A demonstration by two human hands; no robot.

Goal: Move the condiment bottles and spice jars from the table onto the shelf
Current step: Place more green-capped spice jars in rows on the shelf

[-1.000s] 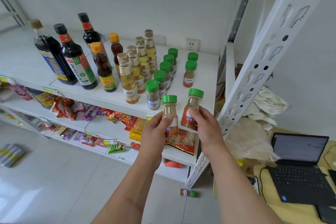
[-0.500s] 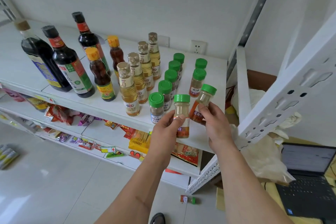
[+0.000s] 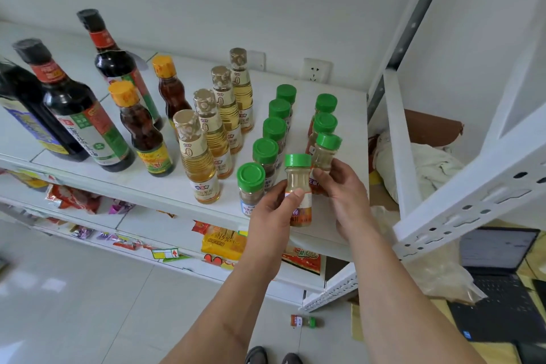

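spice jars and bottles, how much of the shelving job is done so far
Mostly done: the dark sauce bottles, the pale vinegar bottles and rows of green-capped spice jars already stand on the top shelf. In hand: the left hand and right hand each grip one more jar at the shelf's front. Left: one spice jar on the floor; the table is out of view.

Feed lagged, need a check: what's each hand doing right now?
Left hand: gripping a green-capped spice jar.
Right hand: gripping a second green-capped jar.
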